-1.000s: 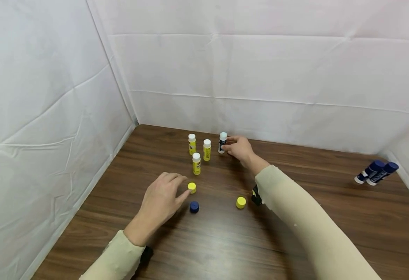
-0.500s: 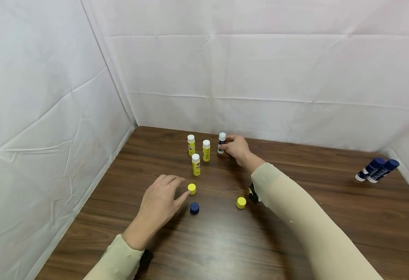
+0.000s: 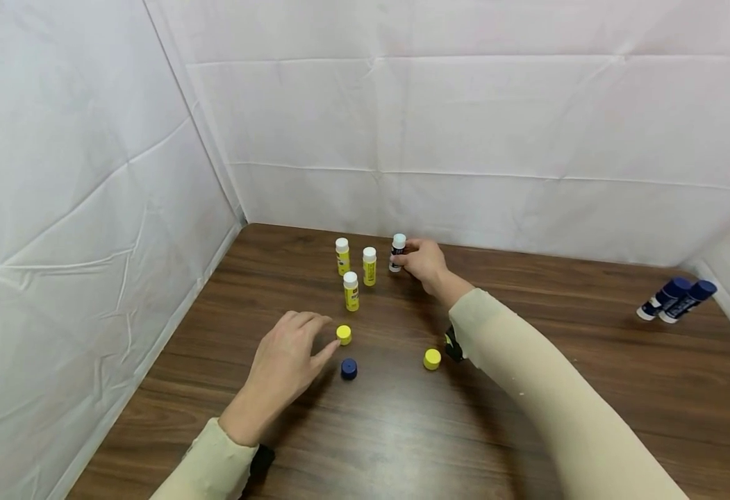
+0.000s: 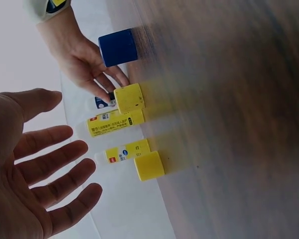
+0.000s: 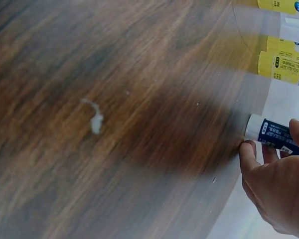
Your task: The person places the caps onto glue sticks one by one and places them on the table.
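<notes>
My right hand (image 3: 424, 265) pinches a dark blue glue stick (image 5: 275, 134) between thumb and fingers. It stands upright at the back of the table, its pale top bare of a cap. To its left stand three yellow glue sticks (image 3: 369, 267) with white tops, also uncapped. My left hand (image 3: 285, 361) hovers over the table with fingers spread and loosely bent, holding nothing. Nearest its fingertips is a yellow cap (image 3: 343, 335). A blue cap (image 3: 349, 369) lies just in front of that one, and another yellow cap (image 3: 431, 359) sits farther right.
Two capped blue glue sticks (image 3: 665, 298) stand close together near the right edge. White cloth walls (image 3: 465, 139) enclose the wooden table (image 3: 390, 430) at the back and both sides. A small whitish smear (image 5: 95, 122) shows on the wood in the right wrist view.
Nearly everything holds still; the head view shifts slightly. My right hand stays on the blue glue stick, and my left hand keeps its place by the yellow cap.
</notes>
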The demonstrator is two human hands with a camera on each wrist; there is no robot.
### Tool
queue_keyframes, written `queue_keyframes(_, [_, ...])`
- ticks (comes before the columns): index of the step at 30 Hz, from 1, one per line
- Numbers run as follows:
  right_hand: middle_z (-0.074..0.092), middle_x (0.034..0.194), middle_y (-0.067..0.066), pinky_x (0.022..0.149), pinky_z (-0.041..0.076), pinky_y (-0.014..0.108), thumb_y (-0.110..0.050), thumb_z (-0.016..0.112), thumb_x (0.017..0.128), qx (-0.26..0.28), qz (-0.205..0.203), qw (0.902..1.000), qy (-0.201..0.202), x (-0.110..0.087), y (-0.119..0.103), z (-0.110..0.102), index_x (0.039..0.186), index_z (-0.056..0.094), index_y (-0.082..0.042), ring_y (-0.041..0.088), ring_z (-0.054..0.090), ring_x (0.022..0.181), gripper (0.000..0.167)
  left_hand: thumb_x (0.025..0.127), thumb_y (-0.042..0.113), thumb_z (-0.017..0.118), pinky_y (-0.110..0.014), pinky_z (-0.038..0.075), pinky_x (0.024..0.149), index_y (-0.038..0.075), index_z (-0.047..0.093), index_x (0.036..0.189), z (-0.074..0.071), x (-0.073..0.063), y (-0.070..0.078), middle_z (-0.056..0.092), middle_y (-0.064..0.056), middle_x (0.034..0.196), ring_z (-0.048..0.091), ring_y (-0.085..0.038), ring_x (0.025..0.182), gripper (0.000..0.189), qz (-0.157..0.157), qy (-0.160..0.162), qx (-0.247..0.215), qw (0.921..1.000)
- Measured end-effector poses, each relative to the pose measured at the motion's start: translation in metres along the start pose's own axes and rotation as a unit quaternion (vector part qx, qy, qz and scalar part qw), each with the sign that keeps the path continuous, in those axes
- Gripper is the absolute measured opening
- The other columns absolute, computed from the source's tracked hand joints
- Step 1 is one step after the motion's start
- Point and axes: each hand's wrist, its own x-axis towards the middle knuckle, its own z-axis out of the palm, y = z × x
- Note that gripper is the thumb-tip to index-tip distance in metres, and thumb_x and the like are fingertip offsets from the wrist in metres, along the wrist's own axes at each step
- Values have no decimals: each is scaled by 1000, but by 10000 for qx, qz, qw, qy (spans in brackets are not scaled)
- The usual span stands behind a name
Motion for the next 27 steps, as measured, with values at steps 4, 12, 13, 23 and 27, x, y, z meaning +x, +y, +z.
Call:
queue_keyframes(4, [54, 144, 14, 102, 52, 43, -15, 73, 95, -16, 9, 10000, 44, -2, 0, -4, 146, 54, -6, 29, 59, 125, 55, 85, 28, 85, -36, 58, 85, 10, 75, 112, 0, 0, 1, 74, -3, 109, 67, -22, 99, 34, 13, -38, -48, 10000])
queue_keyframes(12, [56, 141, 18, 101, 53, 46, -10, 71, 96, 655, 29, 9978, -130, -5, -2, -11, 145, 52, -5, 33, 58, 127, 53, 88, 35, 81, -37, 59, 85, 11, 73, 117, 0, 6, 4, 74, -3, 112, 70, -21, 101, 38, 105, -567, -5, 9983])
queue_keyframes(13, [56, 141, 19, 100, 53, 47, -10, 71, 96, 713, 28, 9973, -169, -5, -2, -12, 145, 52, -4, 34, 58, 127, 53, 88, 36, 81, -38, 59, 85, 11, 73, 118, 0, 7, 4, 74, -2, 113, 70, -21, 102, 40, 113, -715, 14, 9974])
queue_keyframes(23, [54, 140, 22, 100, 53, 49, -5, 70, 96, 965, -154, 9943, -437, -8, 1, -15, 140, 51, 2, 38, 60, 125, 48, 87, 35, 82, -40, 58, 83, 9, 73, 118, 7, 11, 5, 72, -4, 110, 69, -20, 98, 41, 161, -1635, -110, 9863])
queue_keyframes(27, [54, 137, 24, 102, 51, 52, -3, 71, 95, 1125, -231, 9921, -510, -10, 3, -15, 136, 53, 4, 39, 59, 125, 45, 85, 31, 84, -38, 57, 80, 8, 75, 113, 13, 14, 5, 72, -3, 105, 68, -18, 95, 38, 266, -1727, -157, 9845])
